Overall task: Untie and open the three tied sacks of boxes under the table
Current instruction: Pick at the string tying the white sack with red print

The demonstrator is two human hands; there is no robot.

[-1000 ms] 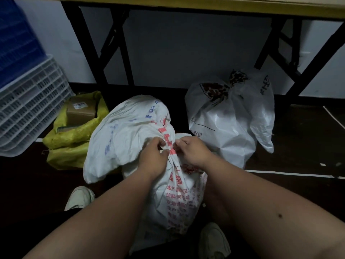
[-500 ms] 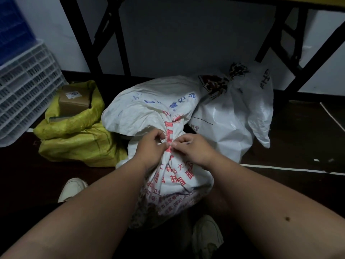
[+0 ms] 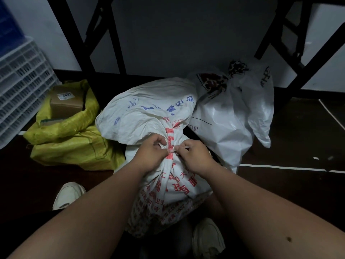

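Observation:
A white woven sack [image 3: 149, 111] with red and blue print stands on the floor right in front of me, its neck cinched by a knot [image 3: 170, 139]. My left hand [image 3: 151, 152] pinches the gathered cloth at the knot's left side. My right hand [image 3: 194, 156] pinches the knot from the right. To the left lies a yellow sack [image 3: 74, 143], open at the top, with a brown cardboard box [image 3: 67, 101] showing inside. Behind to the right stands a white plastic sack [image 3: 229, 116], tied at its top [image 3: 237, 68].
Black table legs [image 3: 104, 43] rise at the back left and another leg frame [image 3: 306, 58] at the back right. White and blue crates [image 3: 20, 86] are stacked at the far left. My two white shoes [image 3: 67, 195] rest on the dark floor beside the sack. White tape lines [image 3: 289, 168] cross the floor.
The sack's loose upper part has flopped from the left over toward the back, uncovering the yellow sack. Both hands stay on the knot, and my view has dipped lower.

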